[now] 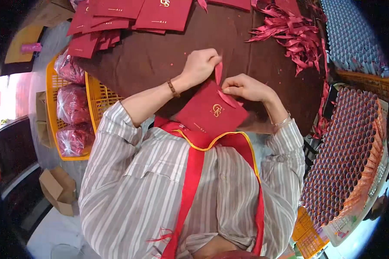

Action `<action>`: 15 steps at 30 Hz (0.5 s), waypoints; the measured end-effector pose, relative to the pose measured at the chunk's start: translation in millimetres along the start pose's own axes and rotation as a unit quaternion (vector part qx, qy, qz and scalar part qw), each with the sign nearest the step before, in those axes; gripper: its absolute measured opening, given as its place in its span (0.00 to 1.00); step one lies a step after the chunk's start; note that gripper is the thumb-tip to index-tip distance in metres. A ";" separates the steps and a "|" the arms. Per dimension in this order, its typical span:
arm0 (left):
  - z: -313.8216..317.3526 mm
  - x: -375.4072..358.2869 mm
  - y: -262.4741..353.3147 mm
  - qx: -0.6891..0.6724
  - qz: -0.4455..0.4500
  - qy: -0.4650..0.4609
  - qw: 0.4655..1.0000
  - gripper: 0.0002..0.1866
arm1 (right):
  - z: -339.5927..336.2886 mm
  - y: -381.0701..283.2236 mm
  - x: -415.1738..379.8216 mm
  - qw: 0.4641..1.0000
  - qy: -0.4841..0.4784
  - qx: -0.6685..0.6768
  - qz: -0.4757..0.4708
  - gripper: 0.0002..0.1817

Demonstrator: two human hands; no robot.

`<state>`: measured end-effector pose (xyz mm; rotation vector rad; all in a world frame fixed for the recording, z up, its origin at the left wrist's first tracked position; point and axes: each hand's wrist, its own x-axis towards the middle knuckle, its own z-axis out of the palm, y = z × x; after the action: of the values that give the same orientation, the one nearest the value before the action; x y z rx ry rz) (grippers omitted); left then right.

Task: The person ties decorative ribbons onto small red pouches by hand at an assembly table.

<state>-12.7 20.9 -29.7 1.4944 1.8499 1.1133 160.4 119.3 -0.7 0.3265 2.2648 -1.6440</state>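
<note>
A dark red paper gift bag (212,110) with a gold emblem lies tilted in front of my chest, at the near side of the brown-covered table. My left hand (200,67), with a beaded bracelet on its wrist, is closed on a pink-red ribbon (218,73) and holds it up above the bag's upper edge. At that same edge, my right hand (248,87) pinches the ribbon where it meets the bag. A loop of the ribbon hangs over the bag's front. The exact spot where the right fingertips grip is partly hidden.
Flat red bags (164,15) lie stacked at the far left. Loose ribbons (296,41) are heaped at the far right. On the left, a yellow crate (52,110) holds plastic-wrapped red bundles. Trays of many small round-ended items (343,142) stand at the right.
</note>
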 end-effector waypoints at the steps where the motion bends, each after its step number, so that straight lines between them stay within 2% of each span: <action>1: -2.5 2.2 -2.8 -0.009 -0.013 0.029 0.999 0.11 | 1.9 -1.6 -2.0 1.000 0.002 0.006 0.005 0.12; 3: -2.9 4.1 -3.4 -0.031 -0.022 0.064 0.997 0.11 | 5.8 -4.0 -3.2 1.000 0.006 0.026 0.005 0.12; 5: -4.0 6.0 1.2 -0.030 -0.015 0.053 0.998 0.12 | 4.5 -14.4 -3.1 1.000 -0.006 0.023 0.020 0.12; 6: -4.4 6.3 3.8 -0.028 -0.008 0.039 0.999 0.13 | 5.2 -19.9 -3.8 0.999 -0.017 0.023 0.034 0.12; 7: -6.8 13.7 -2.9 -0.034 -0.037 -0.063 0.997 0.17 | 8.2 -8.3 0.4 1.000 -0.003 -0.014 -0.025 0.12; 8: -9.0 13.3 -3.7 -0.035 -0.034 -0.066 0.997 0.17 | 9.2 -8.0 -1.1 1.000 0.001 -0.014 -0.024 0.12; 9: -13.1 13.2 -0.3 -0.140 -0.128 -0.132 0.973 0.19 | 10.6 -8.4 -3.2 1.000 0.015 0.005 -0.015 0.12; 10: -20.5 13.1 6.1 -0.241 -0.219 -0.196 0.925 0.22 | 10.9 -8.8 -4.8 0.999 0.030 0.023 -0.005 0.12; 11: -31.7 8.5 14.0 -0.257 -0.258 -0.231 0.902 0.25 | 10.1 -7.5 -7.7 0.999 0.036 0.025 -0.004 0.12; 12: -31.1 -1.3 11.6 -0.255 -0.256 -0.236 0.902 0.25 | 8.4 -4.7 -11.9 0.995 0.080 0.053 -0.026 0.11; 14: -26.5 -22.5 2.9 -0.290 -0.030 -0.182 0.939 0.29 | 2.0 6.6 -21.3 0.979 0.136 0.149 -0.038 0.10; 15: -32.9 -31.1 2.9 -0.290 -0.028 -0.188 0.938 0.29 | -1.3 1.1 -26.2 0.975 0.168 0.139 -0.034 0.09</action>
<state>-29.2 -17.8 -12.9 1.1907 1.1599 1.1217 184.8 121.1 8.9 0.6457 2.2938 -2.0817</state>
